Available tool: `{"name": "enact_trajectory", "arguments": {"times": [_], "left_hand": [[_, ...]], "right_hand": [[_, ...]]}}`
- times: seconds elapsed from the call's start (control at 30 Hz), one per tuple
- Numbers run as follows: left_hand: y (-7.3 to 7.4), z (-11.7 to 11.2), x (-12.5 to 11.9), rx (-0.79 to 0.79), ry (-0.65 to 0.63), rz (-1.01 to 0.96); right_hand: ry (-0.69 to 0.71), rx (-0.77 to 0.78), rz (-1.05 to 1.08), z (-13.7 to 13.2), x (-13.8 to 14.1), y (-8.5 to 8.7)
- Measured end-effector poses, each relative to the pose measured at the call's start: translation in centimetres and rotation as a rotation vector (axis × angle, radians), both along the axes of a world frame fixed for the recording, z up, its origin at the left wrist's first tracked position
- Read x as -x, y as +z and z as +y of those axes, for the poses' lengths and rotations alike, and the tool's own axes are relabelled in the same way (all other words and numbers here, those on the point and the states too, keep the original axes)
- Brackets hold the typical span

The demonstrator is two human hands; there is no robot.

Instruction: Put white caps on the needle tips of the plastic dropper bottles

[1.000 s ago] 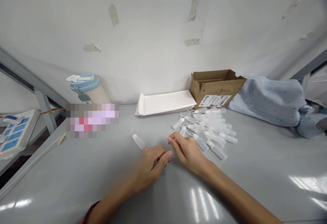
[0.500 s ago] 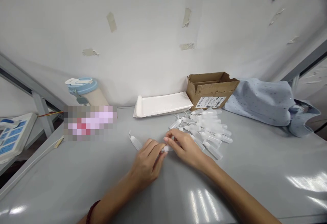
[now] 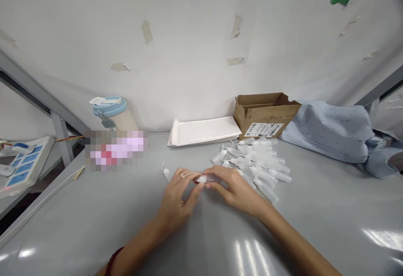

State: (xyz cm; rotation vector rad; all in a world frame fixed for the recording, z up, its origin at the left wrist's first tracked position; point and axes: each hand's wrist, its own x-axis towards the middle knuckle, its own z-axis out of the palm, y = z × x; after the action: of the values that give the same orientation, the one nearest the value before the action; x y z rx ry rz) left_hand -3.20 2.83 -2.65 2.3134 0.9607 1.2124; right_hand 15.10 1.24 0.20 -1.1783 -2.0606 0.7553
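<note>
Between both hands, above the table, a small translucent squeeze bottle [image 3: 213, 178] with a white tip lies roughly sideways. My right hand [image 3: 234, 190] is closed around its body, thumb below and fingers over the top. At the tip end, my left hand [image 3: 178, 196] pinches the white cap [image 3: 202, 179] with thumb and fingertips. A thin white tether strap arches over the left fingers. Just beyond my left hand lies another bottle [image 3: 166, 173], its lower end partly hidden. Right of my right hand spreads a pile of similar bottles [image 3: 264, 158].
A white padded envelope [image 3: 206, 130] and an open cardboard box [image 3: 267, 116] stand against the wall. Light blue cloth [image 3: 327, 133] lies at right. On the left are a blue-lidded tumbler [image 3: 116, 114], a blurred pink item [image 3: 119, 150], a cable [image 3: 40, 202] and a power strip [image 3: 27, 169].
My left fingers have opened up around the cap, so the tip and tether now show. The right hand has shifted to grip the bottle's body. The view has moved slightly.
</note>
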Motion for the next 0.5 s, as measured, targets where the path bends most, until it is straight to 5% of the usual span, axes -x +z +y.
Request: {"name": "enact_trajectory", "arguments": {"times": [0.13,0.3,0.4,0.5], "left_hand": [[0.6,0.2,0.2,0.213,0.053,-0.054],[0.7,1.0,0.8,0.153,0.128,0.027],[0.9,1.5,1.4,0.091,0.189,0.08],[1.3,1.9,2.1,0.022,0.269,0.082]], "right_hand": [[0.001,-0.094,-0.107,0.0,0.5,-0.6],[-0.08,-0.249,-0.215,0.6,-0.3,-1.3],[-0.314,-0.405,-0.111,1.2,-1.5,-1.5],[-0.723,-0.491,0.128,1.6,-2.7,-1.2]]}}
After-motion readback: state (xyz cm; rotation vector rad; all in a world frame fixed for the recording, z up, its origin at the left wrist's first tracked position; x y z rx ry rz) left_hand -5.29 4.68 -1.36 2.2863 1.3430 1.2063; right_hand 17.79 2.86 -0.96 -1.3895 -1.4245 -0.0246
